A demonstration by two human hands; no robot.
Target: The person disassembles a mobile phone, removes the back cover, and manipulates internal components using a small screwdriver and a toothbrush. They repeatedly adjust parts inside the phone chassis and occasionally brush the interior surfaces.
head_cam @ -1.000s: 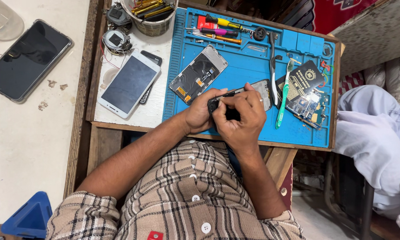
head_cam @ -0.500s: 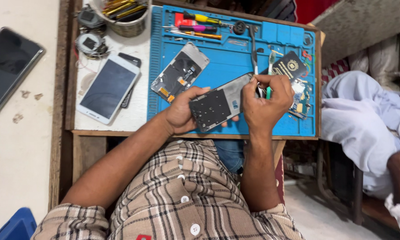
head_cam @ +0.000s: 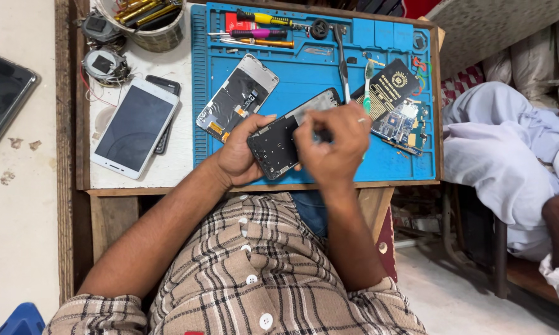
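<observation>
I see my left hand (head_cam: 239, 158) clenched around the lower end of a dark opened phone frame (head_cam: 279, 144), holding it tilted over the near edge of the blue repair mat (head_cam: 304, 74). My right hand (head_cam: 332, 146) lies across the frame's upper half, its grip closed, fingertips pinched against the frame's inside; whether they pinch a small tool I cannot tell. Just beyond the frame on the mat lies another opened phone body (head_cam: 237, 96). A white phone (head_cam: 135, 127) rests face up on the surface to the left, well apart. Screwdrivers (head_cam: 261, 31) line the mat's far edge
</observation>
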